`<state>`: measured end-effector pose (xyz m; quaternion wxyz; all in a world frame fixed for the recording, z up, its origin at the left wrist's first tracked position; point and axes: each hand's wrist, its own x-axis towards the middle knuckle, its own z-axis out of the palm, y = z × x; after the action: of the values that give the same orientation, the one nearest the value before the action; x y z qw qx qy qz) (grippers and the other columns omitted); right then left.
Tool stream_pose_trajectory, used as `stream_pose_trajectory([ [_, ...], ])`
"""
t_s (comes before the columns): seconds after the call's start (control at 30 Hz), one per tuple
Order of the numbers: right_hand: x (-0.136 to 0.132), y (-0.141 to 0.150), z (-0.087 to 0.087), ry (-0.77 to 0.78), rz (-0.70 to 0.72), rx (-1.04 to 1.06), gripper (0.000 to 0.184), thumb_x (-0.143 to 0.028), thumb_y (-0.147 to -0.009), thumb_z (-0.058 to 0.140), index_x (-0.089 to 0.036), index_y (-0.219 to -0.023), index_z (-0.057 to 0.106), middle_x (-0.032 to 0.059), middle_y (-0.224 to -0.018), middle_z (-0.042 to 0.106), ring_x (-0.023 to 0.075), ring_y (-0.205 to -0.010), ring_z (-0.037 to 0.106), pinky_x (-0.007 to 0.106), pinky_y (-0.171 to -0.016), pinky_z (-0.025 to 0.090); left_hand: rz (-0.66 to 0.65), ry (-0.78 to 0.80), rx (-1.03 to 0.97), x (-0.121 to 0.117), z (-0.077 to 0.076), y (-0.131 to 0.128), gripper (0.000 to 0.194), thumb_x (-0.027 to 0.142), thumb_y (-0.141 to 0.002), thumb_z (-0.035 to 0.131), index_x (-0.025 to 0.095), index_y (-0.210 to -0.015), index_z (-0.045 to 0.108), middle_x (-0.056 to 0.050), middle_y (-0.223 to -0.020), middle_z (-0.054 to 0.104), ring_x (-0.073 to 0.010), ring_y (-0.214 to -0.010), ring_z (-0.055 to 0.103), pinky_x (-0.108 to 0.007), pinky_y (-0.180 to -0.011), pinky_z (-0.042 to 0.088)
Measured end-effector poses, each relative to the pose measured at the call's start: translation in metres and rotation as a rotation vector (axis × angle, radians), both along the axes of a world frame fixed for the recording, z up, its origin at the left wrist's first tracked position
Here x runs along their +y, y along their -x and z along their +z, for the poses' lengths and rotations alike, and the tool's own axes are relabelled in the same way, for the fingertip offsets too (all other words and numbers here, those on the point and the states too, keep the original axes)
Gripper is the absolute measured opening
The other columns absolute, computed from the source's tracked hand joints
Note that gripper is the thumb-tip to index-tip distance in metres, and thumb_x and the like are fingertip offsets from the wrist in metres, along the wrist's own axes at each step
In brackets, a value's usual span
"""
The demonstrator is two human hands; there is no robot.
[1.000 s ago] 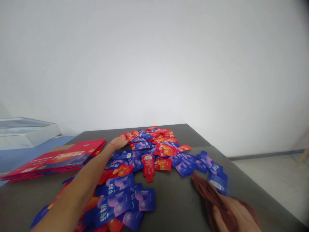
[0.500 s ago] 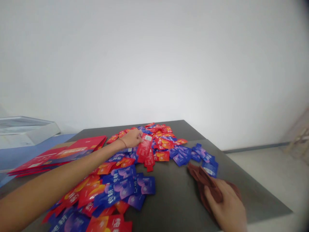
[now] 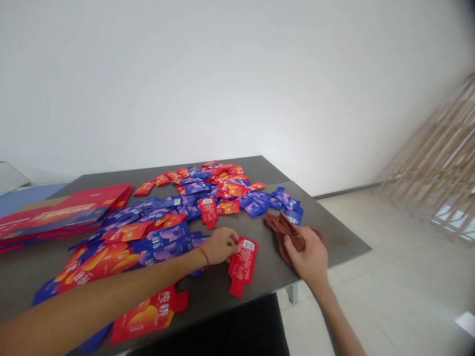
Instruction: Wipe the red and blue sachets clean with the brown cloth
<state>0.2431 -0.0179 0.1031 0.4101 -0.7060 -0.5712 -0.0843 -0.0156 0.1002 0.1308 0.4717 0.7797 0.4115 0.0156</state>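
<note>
The left hand (image 3: pixel 223 245) pinches the edge of a flat red pouch (image 3: pixel 242 267) near the front of the dark table (image 3: pixel 341 241). It shows a white barcode panel (image 3: pixel 248 245), pale print (image 3: pixel 242 261) and a narrow neck (image 3: pixel 236 289); the right hand (image 3: pixel 310 253) clasps a crumpled brown cloth (image 3: pixel 279 230)

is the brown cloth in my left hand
No, your right hand holds the brown cloth; your left hand holds a red pouch.
</note>
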Motion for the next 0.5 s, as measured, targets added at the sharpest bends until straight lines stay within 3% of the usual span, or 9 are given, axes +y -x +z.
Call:
stream_pose_trajectory([
  [0.13,0.0,-0.002,-0.003,-0.055,-0.007,-0.001,0.035,-0.047,-0.097,0.058,-0.019,-0.113,0.073,0.0091,-0.109,0.076,0.0295,-0.106,0.068,0.043,-0.098,0.05,-0.039,-0.218,0.066,-0.011,0.024,0.003,0.031,0.027,-0.104,0.062,0.017,-0.132,0.059,-0.001,-0.096,0.07,-0.0147,-0.076,0.069,-0.031,-0.073,0.061],
  [0.23,0.0,-0.002,-0.003,-0.053,-0.002,-0.006,0.033,-0.046,-0.096,0.059,-0.02,-0.112,0.073,0.0084,-0.108,0.076,0.0291,-0.104,0.069,0.043,-0.097,0.05,-0.082,-0.453,0.146,-0.031,0.049,0.012,0.031,0.016,-0.101,0.059,0.017,-0.132,0.06,-0.008,-0.111,0.071,-0.0215,-0.1,0.07,-0.036,-0.087,0.058],
  [0.3,-0.001,-0.001,-0.001,-0.047,-0.006,-0.007,0.033,-0.046,-0.097,0.059,-0.021,-0.112,0.073,0.0086,-0.108,0.076,0.0292,-0.104,0.069,0.043,-0.096,0.05,-0.096,-0.586,0.224,-0.053,0.056,0.02,0.035,0.007,-0.1,0.048,0.014,-0.132,0.061,-0.016,-0.123,0.067,-0.027,-0.104,0.07,-0.041,-0.084,0.057],
  [0.37,-0.002,-0.001,0.001,-0.04,-0.008,-0.006,0.032,-0.046,-0.097,0.059,-0.021,-0.112,0.073,0.0087,-0.108,0.076,0.0292,-0.103,0.069,0.043,-0.096,0.05,-0.151,-0.695,0.287,-0.082,0.05,0.028,0.042,-0.001,-0.097,0.044,0.016,-0.128,0.065,-0.014,-0.118,0.069,-0.0281,-0.103,0.07,-0.039,-0.077,0.055],
  [0.43,-0.003,-0.001,0.002,-0.038,-0.012,-0.006,0.032,-0.046,-0.096,0.06,-0.021,-0.111,0.073,0.0085,-0.107,0.076,0.0289,-0.102,0.069,0.043,-0.095,0.05,-0.467,-1.017,0.237,-0.108,0.034,0.033,0.023,0.011,-0.1,0.056,0.019,-0.118,0.067,-0.006,-0.108,0.072,-0.0238,-0.092,0.069,-0.033,-0.068,0.054],
  [0.5,-0.004,-0.002,0.002,-0.038,-0.017,-0.009,0.031,-0.046,-0.096,0.06,-0.021,-0.11,0.073,0.0083,-0.105,0.075,0.0287,-0.101,0.069,0.042,-0.093,0.05,-0.673,-1.217,-0.006,-0.128,0.018,0.036,0.011,0.022,-0.103,0.058,0.021,-0.106,0.069,-0.001,-0.103,0.072,-0.0187,-0.095,0.068,-0.031,-0.076,0.055],
])
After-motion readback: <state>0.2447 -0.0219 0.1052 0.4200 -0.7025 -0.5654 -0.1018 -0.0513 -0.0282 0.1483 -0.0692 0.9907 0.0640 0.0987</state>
